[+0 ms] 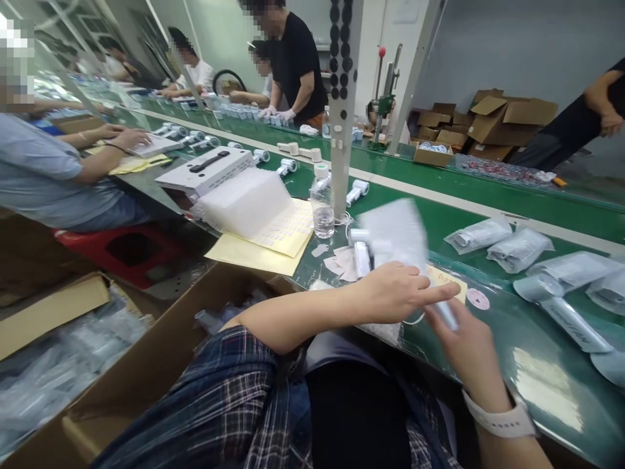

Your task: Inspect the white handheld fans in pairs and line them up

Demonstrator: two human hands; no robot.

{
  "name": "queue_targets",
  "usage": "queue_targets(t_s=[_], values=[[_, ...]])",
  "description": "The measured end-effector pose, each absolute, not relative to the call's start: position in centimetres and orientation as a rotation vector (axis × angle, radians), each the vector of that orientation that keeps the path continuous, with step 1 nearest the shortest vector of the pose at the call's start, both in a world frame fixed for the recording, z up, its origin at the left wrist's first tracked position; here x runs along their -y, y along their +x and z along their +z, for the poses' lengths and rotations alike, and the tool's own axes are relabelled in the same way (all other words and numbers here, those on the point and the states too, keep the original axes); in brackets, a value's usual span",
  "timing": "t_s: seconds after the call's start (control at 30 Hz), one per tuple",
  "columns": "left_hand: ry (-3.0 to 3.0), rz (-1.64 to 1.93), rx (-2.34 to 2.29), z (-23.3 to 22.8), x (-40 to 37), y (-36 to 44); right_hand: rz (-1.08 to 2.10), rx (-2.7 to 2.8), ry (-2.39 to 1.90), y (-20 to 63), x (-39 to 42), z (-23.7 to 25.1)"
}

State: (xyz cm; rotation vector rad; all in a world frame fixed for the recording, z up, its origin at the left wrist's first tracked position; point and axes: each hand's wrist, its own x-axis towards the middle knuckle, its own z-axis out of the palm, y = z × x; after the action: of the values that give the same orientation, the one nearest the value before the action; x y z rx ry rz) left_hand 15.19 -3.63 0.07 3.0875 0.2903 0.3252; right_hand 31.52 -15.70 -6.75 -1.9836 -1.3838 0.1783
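In the head view, my left hand (390, 290) is closed at the lower end of a blurred white bubble-wrap bag (398, 228). My right hand (466, 339) is beside it, closed around a pale blue-white handle (446, 314) that sticks out below my left fingers. Whether that handle sits inside the bag cannot be made out. Behind my left hand, a pale blue hair-dryer-shaped device (362, 257) lies on the green bench (493, 352), next to loose paper pieces (342, 264). A yellow note (446, 283) is partly hidden by my hands.
Bagged devices (520, 249) and an unbagged one (566, 312) lie at right. Left of the post (342, 130) are a water bottle (323, 212), yellow sticker sheets (263, 254) and stacked bubble-wrap bags (249, 202). A carton (161, 345) stands at my left. Co-workers sit along the bench.
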Motion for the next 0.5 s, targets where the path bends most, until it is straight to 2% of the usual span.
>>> queue_targets(t_s=[0.1, 0.17, 0.2, 0.3, 0.4, 0.5], values=[[2.987, 0.361, -0.392, 2.5, 4.6, 13.9, 0.682, 1.146, -1.716, 31.6, 16.3, -5.0], [2.742, 0.443, -0.377, 4.0, 5.2, 12.9, 0.977, 1.281, -1.514, 30.7, 16.4, -4.1], [2.604, 0.528, -0.368, 4.6, 5.4, 12.3, 1.006, 1.387, -1.483, 30.1, 16.2, -3.7], [2.331, 0.874, -0.405, 4.7, 4.3, 10.4, 0.76, 1.588, -1.529, 28.5, 14.6, -2.1], [2.311, 1.185, -0.627, 2.8, -0.2, 6.8, 0.449, 1.541, -1.482, 29.3, 11.6, 0.4], [2.318, 1.453, -1.423, 0.3, -6.5, 0.0, -0.056, 1.58, -1.652, 33.3, 7.7, 3.5]])
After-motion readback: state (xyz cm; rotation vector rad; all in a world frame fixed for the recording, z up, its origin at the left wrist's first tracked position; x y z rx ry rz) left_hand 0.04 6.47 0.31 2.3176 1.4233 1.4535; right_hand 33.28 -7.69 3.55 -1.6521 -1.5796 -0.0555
